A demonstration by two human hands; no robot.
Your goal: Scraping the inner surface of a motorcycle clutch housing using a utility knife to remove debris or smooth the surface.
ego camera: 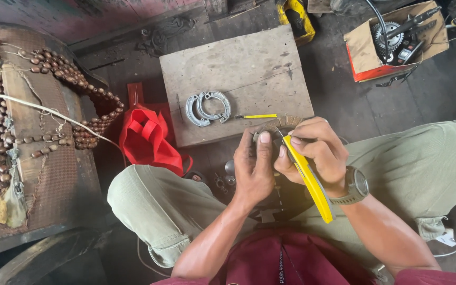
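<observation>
My left hand (254,166) grips a curved brake shoe (279,123) with a brownish lining, holding it up over my lap. My right hand (317,150) holds a yellow-handled cutter knife (308,177), its blade end pressed against the brake shoe near my left thumb. A grey watch sits on my right wrist. On the wooden board (249,63) ahead lie two grey metal brake shoes (207,108) nested together and a small yellow-handled tool (257,116).
A red cloth bag (149,137) lies left of my knee. A seat with a wooden bead cover (6,121) stands at the left. A cardboard box (397,39) with a sprocket and parts sits far right. A yellow object (296,18) lies beyond the board.
</observation>
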